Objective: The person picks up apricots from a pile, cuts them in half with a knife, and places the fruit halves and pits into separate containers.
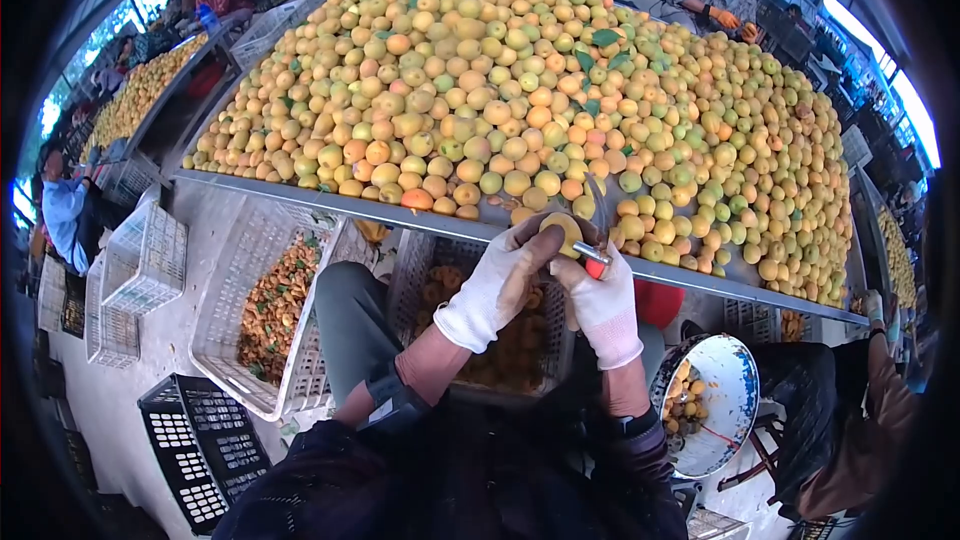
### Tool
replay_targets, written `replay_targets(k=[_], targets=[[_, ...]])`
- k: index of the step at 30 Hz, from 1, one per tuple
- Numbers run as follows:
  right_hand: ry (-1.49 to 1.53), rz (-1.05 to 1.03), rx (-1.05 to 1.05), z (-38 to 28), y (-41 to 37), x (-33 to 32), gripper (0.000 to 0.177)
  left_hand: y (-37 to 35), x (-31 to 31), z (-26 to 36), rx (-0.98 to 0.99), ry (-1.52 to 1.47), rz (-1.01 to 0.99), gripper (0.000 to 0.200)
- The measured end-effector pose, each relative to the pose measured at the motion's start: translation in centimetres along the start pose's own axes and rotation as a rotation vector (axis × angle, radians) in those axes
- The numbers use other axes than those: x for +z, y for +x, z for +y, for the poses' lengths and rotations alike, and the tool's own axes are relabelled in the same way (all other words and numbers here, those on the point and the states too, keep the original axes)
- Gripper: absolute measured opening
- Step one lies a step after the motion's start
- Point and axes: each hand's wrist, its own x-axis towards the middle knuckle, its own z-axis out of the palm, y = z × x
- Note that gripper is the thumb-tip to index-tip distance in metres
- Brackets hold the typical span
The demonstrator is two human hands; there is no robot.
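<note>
Item: one round yellow apricot (560, 230), pinched in the fingertips of the white-gloved left hand (495, 288) and held just off the near edge of the grey metal sorting table (330, 205), which is heaped with yellow-green apricots (520, 70). The white-gloved right hand (605, 305) is closed round a small red-handled metal knife (594, 258), set at the fruit. Step judged: fruit being cut open. The next move is judged to call for the fruit to be turned against the blade, fingertips kept clear, above the white plastic crate (412, 275).
</note>
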Motion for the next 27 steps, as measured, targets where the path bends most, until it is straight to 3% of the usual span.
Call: replay_targets(k=[2,3,4,6,8,10,12,18,23,27], targets=[[-0.063,0.080,-0.019,-0.3,-0.9,-0.1,0.051,0.1,0.0,-0.6,-0.042,-0.289,0.127,0.048],[-0.186,0.105,-0.136,0.0,-1.3,-0.8,0.052,0.2,-0.4,-0.7,-0.071,-0.365,0.108,0.049],[-0.077,0.131,0.122,-1.8,-2.6,-0.7,0.044,0.1,-0.2,-0.6,-0.063,-0.365,0.112,0.049],[-0.258,0.172,-0.112,-0.1,-3.2,-0.7,0.037,0.0,0.4,-0.6,-0.093,-0.370,0.208,0.051],[-0.603,0.118,-0.238,-0.7,-3.7,-0.2,0.031,0.0,0.3,-1.5,-0.089,-0.402,0.144,0.051],[-0.625,0.116,-0.238,0.2,-3.8,-0.3,0.033,-0.1,0.9,-1.8,-0.091,-0.434,0.078,0.051],[-0.623,0.103,-0.219,0.3,-3.8,-0.2,0.034,-0.4,2.2,-1.2,-0.106,-0.465,0.223,0.052],[-0.602,0.116,-0.263,1.2,-3.8,-0.1,0.033,-0.8,2.2,-1.9,-0.227,-0.562,0.203,0.052],[-0.625,0.117,-0.298,1.0,-3.7,-0.1,0.034,-0.9,1.9,-2.1,-0.216,-0.548,0.189,0.052],[-0.682,0.049,-0.169,0.4,-3.8,0.0,0.031,-1.0,1.3,-3.1,-0.261,-0.572,0.222,0.050]])
